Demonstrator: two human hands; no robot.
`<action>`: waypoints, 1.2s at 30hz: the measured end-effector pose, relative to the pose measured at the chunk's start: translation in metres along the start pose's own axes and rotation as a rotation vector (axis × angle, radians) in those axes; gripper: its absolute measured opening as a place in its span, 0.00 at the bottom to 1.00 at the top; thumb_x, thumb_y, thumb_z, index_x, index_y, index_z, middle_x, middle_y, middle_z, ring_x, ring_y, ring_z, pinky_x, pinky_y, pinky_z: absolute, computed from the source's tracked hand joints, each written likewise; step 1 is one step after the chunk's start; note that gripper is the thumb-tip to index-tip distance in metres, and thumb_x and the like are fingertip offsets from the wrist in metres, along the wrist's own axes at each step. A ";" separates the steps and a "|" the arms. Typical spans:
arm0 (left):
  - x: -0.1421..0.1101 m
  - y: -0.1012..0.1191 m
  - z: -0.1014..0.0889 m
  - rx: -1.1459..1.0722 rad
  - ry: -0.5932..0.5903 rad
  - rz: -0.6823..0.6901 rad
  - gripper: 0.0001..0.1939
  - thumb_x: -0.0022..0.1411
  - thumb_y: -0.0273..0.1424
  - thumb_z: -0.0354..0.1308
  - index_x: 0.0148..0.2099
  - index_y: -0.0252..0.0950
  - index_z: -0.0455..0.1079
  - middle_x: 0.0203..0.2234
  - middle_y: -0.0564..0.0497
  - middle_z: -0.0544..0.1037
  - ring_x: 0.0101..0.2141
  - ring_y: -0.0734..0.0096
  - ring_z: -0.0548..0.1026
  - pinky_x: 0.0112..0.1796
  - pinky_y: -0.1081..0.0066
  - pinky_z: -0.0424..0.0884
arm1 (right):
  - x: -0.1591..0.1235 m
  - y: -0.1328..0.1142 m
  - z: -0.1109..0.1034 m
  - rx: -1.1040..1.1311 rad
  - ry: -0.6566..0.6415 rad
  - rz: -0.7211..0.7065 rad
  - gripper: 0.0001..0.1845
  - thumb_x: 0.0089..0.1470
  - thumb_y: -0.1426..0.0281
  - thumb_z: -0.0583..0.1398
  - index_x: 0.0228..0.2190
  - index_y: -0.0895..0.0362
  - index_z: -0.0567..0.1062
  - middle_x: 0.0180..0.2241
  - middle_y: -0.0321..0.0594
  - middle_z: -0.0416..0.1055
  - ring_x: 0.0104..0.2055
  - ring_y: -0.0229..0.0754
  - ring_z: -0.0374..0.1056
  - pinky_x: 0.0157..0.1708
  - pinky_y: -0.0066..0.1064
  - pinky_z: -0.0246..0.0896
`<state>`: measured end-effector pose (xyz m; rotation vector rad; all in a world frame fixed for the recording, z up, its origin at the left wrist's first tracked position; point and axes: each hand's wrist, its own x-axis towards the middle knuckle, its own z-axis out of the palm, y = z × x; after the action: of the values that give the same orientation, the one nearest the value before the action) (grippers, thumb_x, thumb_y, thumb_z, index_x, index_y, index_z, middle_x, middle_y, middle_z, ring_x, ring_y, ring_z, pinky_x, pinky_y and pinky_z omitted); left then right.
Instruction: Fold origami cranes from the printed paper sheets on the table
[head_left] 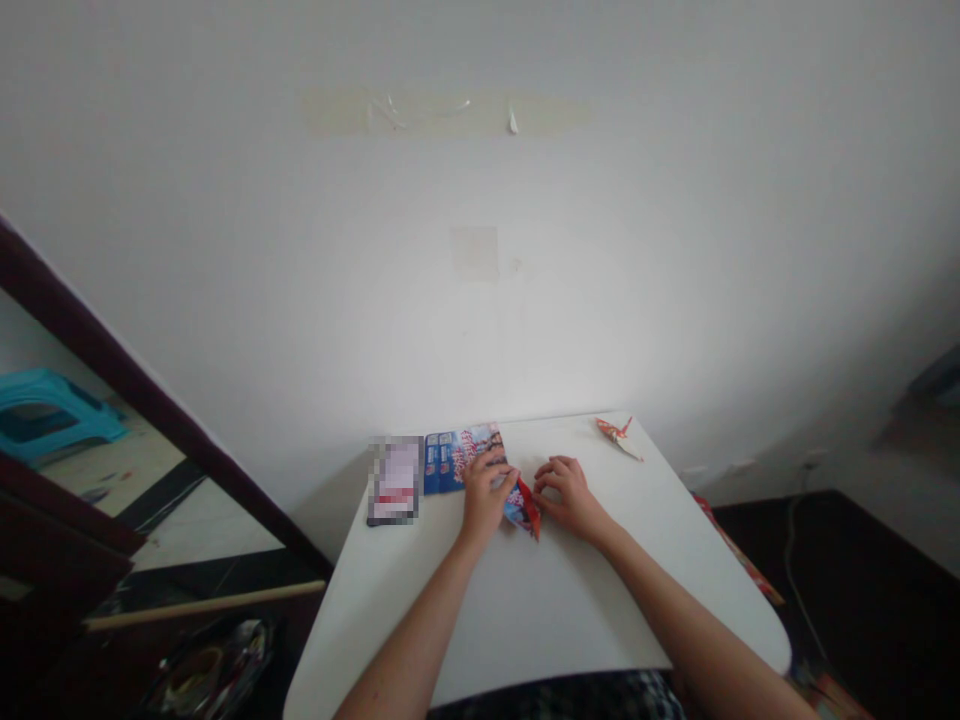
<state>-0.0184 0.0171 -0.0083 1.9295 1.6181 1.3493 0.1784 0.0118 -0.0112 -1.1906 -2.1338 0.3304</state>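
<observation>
A small folded piece of printed paper (523,508), blue with a red flap, lies on the white table in front of me. My left hand (486,492) pinches its upper left edge between thumb and fingertips. To its right, my right hand (568,494) rests with loosely bent fingers, the thumb and index finger apart and close to the red flap. Whether those fingertips touch the flap is hard to see. Behind my left hand is a flat blue printed leaflet (442,465), partly covered by the fingers. A folded red and cream paper figure (619,436) sits at the table's far right.
A phone-like flat object (395,482), its face blurred, lies at the left of the white table (517,625). The table's far edge meets a wall (465,340). A mirror-like panel shows a blue stool (60,410) at left. A cable (793,540) hangs at right.
</observation>
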 end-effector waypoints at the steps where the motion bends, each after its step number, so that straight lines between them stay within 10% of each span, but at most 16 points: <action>1: 0.000 0.000 0.000 0.001 -0.002 0.000 0.07 0.62 0.34 0.61 0.35 0.42 0.81 0.51 0.48 0.79 0.54 0.60 0.73 0.62 0.50 0.62 | 0.000 0.000 0.000 0.002 -0.002 0.003 0.03 0.55 0.69 0.64 0.31 0.51 0.80 0.43 0.41 0.76 0.55 0.50 0.64 0.58 0.46 0.57; 36: -0.002 0.000 0.005 0.097 -0.028 0.029 0.01 0.56 0.34 0.70 0.33 0.46 0.83 0.52 0.49 0.78 0.56 0.52 0.71 0.60 0.39 0.60 | 0.000 0.000 0.011 0.202 0.208 0.008 0.02 0.58 0.67 0.64 0.32 0.51 0.78 0.44 0.43 0.72 0.54 0.50 0.62 0.56 0.48 0.61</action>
<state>-0.0138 0.0171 -0.0117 2.0251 1.6769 1.2716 0.1711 0.0127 -0.0194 -1.0682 -1.8697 0.3972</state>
